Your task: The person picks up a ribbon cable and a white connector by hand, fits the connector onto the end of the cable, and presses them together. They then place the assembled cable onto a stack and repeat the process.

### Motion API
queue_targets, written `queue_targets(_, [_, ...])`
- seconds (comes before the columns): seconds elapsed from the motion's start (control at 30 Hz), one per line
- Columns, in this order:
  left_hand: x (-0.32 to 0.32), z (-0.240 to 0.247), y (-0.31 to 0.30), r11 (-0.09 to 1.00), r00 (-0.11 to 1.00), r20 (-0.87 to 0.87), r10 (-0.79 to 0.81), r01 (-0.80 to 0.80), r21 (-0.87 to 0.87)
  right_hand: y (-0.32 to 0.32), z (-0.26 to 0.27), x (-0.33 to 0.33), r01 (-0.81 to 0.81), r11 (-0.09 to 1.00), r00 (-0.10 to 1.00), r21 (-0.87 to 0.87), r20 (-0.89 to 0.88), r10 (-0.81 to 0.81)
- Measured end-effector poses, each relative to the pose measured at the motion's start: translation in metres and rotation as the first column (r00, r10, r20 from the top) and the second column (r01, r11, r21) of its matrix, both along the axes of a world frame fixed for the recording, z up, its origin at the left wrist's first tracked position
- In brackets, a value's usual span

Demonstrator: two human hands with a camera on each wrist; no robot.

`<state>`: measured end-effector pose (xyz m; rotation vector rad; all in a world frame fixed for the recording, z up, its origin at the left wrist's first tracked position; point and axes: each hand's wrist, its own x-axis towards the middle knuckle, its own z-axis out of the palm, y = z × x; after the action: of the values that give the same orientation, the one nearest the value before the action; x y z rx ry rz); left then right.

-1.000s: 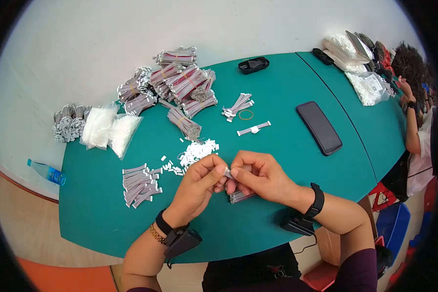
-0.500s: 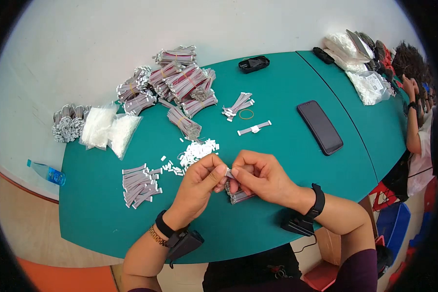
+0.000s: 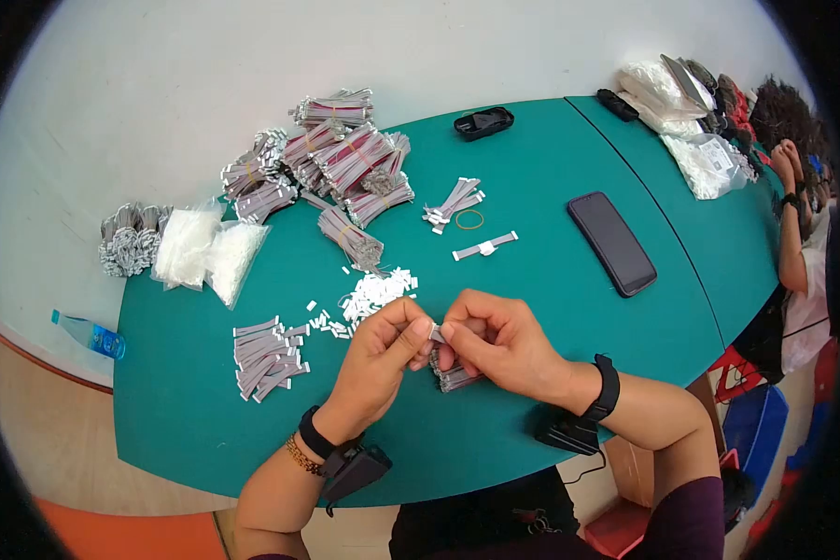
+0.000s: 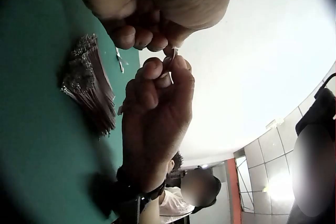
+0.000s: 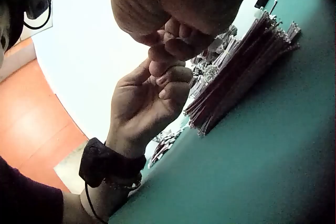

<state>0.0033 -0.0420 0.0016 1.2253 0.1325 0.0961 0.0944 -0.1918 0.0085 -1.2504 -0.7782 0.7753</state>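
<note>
Both hands meet over the green table (image 3: 495,429), fingertips close together. The left hand (image 3: 378,350) pinches the white-tipped end of a short grey ribbon cable (image 3: 437,334) between thumb and forefinger. Right beside it, the right hand (image 3: 509,345) pinches the same cable, its other fingers curled below. In the left wrist view the cable (image 4: 174,56) shows as a thin sliver between the fingertips; in the right wrist view fingers hide it. Beneath the right hand lies a bundle of ribbon cables (image 3: 453,375), partly covered. Loose white connectors (image 3: 378,294) are heaped just beyond the left hand.
Short cables with white ends (image 3: 269,359) lie left. Behind are stacked cable bundles (image 3: 350,159) and bags of white pieces (image 3: 191,247). A single cable (image 3: 485,246), rubber band (image 3: 469,219) and phone (image 3: 611,243) lie beyond the right hand. Another person's arm (image 3: 791,233) is far right.
Both hands keep their pinch on the cable with hardly any movement. The head view has shifted very slightly. At the far right, the other person's hands have come together.
</note>
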Motion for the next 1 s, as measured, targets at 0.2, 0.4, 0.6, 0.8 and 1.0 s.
queue_targets(0.2, [0.0002,-0.0011,-0.0013,1.000,1.000,0.015,0.012,-0.013,0.021,-0.0004,0.0000,0.0008,0.001,1.000,1.000,-0.010,0.022,-0.001])
queue_targets(0.4, [-0.0001,-0.0025,-0.0002,0.997,1.000,0.021,0.020,-0.021,0.078,-0.0006,0.0002,0.0021,-0.030,1.000,0.999,-0.008,0.024,0.030])
queue_targets(0.6, [0.0003,-0.0003,0.0002,1.000,1.000,-0.008,-0.011,0.011,-0.003,-0.0016,0.0038,0.0058,-0.094,0.995,0.995,-0.030,-0.034,0.093])
queue_targets(0.8, [0.0008,-0.0014,0.0004,0.998,1.000,0.012,-0.005,0.004,0.058,-0.0015,0.0029,0.0061,-0.088,0.996,0.996,-0.023,-0.017,0.087])
queue_targets(1.0, [-0.0007,0.0013,0.0012,0.978,1.000,0.029,0.004,-0.010,0.208,-0.0011,0.0004,0.0062,-0.074,0.997,0.997,-0.022,0.000,0.074])
